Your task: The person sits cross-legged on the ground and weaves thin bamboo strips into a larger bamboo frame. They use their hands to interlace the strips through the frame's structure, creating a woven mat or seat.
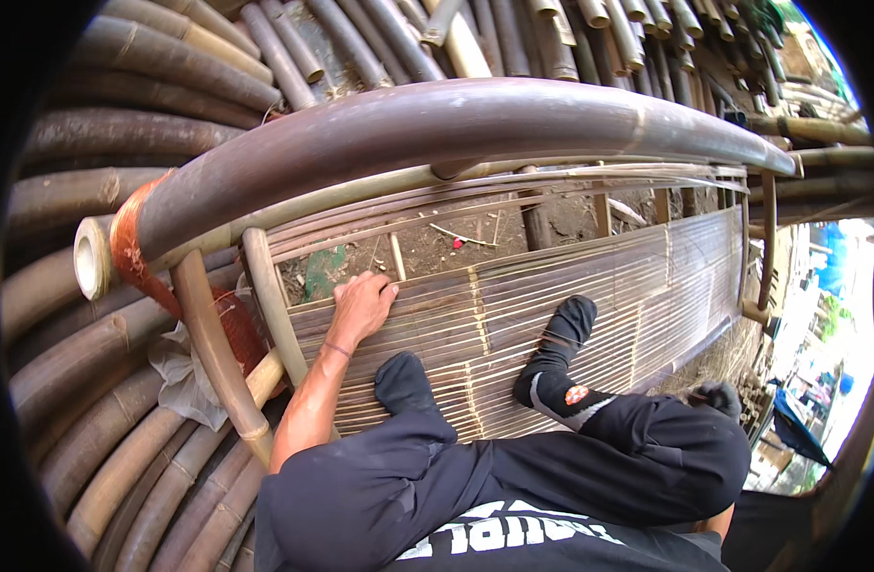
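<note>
A bench frame of bamboo carries a seat of thin bamboo slats point(570, 276), lined up side by side with narrow gaps. My bare left hand point(363, 297) lies at the far edge of these slats near the left end, its fingers curled over the edge slat. Several loose-looking long strips point(513, 191) run beyond the seat, under the thick dark bamboo rail point(437, 119). Past my right knee, my right hand point(718, 400) shows in a dark grey glove, its fingers bent; what it holds, if anything, is hidden. My socked feet point(570, 324) rest on the slats.
Stacked bamboo poles point(122, 286) crowd the left side, and more poles point(551, 38) lie at the back. Orange cord point(132, 234) binds the rail's left end. A white plastic bag point(189, 381) hangs by the left leg. A blue-black umbrella-like cloth point(797, 424) is at right.
</note>
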`<control>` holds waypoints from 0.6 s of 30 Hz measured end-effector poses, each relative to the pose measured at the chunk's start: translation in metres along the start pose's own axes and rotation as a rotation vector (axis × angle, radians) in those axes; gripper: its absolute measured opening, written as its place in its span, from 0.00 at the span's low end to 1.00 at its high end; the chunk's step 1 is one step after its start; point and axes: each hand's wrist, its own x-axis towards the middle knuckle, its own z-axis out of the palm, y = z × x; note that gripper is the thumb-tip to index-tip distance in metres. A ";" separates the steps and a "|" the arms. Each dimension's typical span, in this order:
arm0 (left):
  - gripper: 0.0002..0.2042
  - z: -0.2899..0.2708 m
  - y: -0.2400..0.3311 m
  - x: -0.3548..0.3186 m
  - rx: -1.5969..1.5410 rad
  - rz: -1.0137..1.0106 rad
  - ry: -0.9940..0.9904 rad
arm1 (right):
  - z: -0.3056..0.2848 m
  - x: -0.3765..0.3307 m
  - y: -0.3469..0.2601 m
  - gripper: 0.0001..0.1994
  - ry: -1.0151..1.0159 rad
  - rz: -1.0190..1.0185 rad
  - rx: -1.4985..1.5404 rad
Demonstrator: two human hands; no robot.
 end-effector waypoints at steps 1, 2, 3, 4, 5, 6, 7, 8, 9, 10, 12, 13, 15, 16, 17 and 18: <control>0.15 -0.004 -0.003 0.000 -0.070 -0.015 -0.053 | 0.005 0.010 -0.003 0.13 -0.081 0.034 0.053; 0.15 -0.005 -0.002 -0.001 -0.115 -0.002 -0.041 | 0.011 0.019 -0.011 0.11 -0.097 0.095 -0.030; 0.15 -0.008 -0.004 0.000 -0.117 -0.017 -0.055 | 0.017 0.029 -0.017 0.12 -0.137 0.275 -0.362; 0.14 -0.009 -0.003 0.001 -0.127 -0.036 -0.062 | 0.027 0.043 -0.024 0.13 -0.143 0.396 -0.695; 0.14 -0.009 -0.003 0.000 -0.143 -0.054 -0.074 | 0.038 0.053 -0.034 0.14 -0.142 0.511 -1.035; 0.14 -0.009 -0.003 0.002 -0.140 -0.078 -0.090 | 0.053 0.063 -0.035 0.20 -0.274 0.433 -1.459; 0.15 -0.009 -0.003 0.004 -0.134 -0.096 -0.108 | 0.073 0.071 -0.035 0.28 -0.385 0.325 -1.886; 0.15 -0.009 -0.003 0.006 -0.127 -0.110 -0.130 | 0.099 0.079 -0.029 0.33 -0.236 0.206 -2.236; 0.15 -0.009 -0.004 0.008 -0.137 -0.116 -0.150 | 0.129 0.082 -0.022 0.35 -0.297 0.083 -2.404; 0.15 -0.007 -0.004 0.009 -0.145 -0.121 -0.168 | 0.162 0.080 -0.012 0.32 -0.545 -0.257 -2.384; 0.16 -0.003 -0.006 0.010 -0.123 -0.125 -0.172 | 0.243 0.079 0.020 0.27 -1.008 -0.639 -2.163; 0.16 0.000 -0.006 0.010 -0.091 -0.123 -0.158 | 0.287 0.075 0.045 0.27 -1.210 -0.953 -1.975; 0.17 0.006 -0.008 0.010 -0.054 -0.113 -0.134 | 0.363 0.059 0.102 0.31 -1.403 -1.124 -1.649; 0.18 0.008 -0.009 0.010 -0.047 -0.107 -0.121 | 0.395 0.050 0.132 0.32 -1.472 -1.032 -1.601; 0.19 0.010 -0.010 0.009 -0.044 -0.104 -0.111 | 0.421 0.044 0.161 0.35 -1.480 -0.994 -1.668; 0.19 0.011 -0.012 0.008 -0.058 -0.097 -0.138 | 0.443 0.038 0.190 0.32 -1.471 -0.924 -1.708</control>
